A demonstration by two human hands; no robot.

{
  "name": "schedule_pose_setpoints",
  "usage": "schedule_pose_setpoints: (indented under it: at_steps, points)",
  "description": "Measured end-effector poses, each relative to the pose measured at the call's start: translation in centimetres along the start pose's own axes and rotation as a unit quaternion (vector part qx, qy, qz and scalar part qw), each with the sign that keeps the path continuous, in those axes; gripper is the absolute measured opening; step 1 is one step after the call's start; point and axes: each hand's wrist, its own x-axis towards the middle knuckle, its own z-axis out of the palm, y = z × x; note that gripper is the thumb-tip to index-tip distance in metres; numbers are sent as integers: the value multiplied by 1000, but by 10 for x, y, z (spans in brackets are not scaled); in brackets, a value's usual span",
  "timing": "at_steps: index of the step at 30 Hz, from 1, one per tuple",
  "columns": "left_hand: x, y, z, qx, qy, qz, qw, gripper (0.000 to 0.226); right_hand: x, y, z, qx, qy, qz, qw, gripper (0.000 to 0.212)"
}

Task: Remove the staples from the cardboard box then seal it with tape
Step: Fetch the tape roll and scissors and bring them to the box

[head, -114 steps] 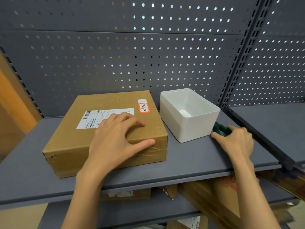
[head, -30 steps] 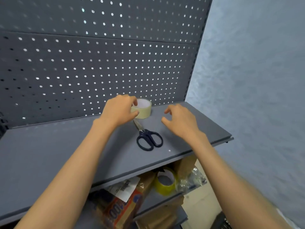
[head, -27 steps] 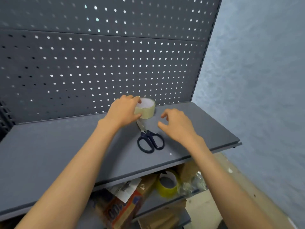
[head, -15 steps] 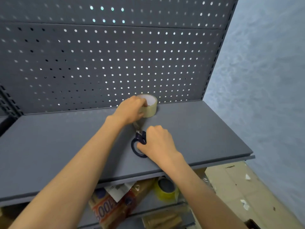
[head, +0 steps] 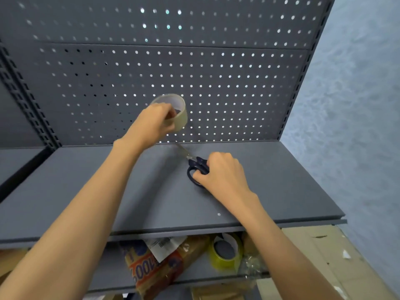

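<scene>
Holding tape roll (head: 175,113) aloft, left grip (head: 154,122); right grip (head: 220,172) grasping scissors (head: 195,166).

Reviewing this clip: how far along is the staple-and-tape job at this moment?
Done: nothing can be confirmed; the cardboard box is out of view, so staples can't be judged. In hand: the left hand holds the tape roll lifted above the shelf, and the right hand grips the scissors lying on it. Left: carrying both to the box and taping it shut.
</scene>
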Motion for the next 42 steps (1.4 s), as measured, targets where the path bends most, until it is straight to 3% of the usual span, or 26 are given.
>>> schedule_pose_setpoints:
  at_steps: [6, 11, 18, 29, 34, 42]
  points:
    - [-24, -11, -48, 49, 44, -36, 997, 15, 7, -13, -8, 34, 49, -16, 998, 43]
    - [-64, -15, -65, 86, 61, -67, 992, 15, 18, -30, -8, 47, 86, -49, 994, 29]
    - [-123, -37, -109, 157, 85, -136, 974, 18, 20, -82, 13, 91, 74, -109, 987, 30]
    - [-231, -113, -195, 185, 104, -228, 950, 16, -1, -236, 66, 128, 43, -217, 967, 29]
    - [-285, -181, -238, 204, 106, -228, 946, 16, -16, -322, 107, 145, 36, -228, 962, 39]
    - [-345, -283, -300, 190, 107, -217, 952, 10, -31, -451, 160, 148, 27, -211, 966, 32]
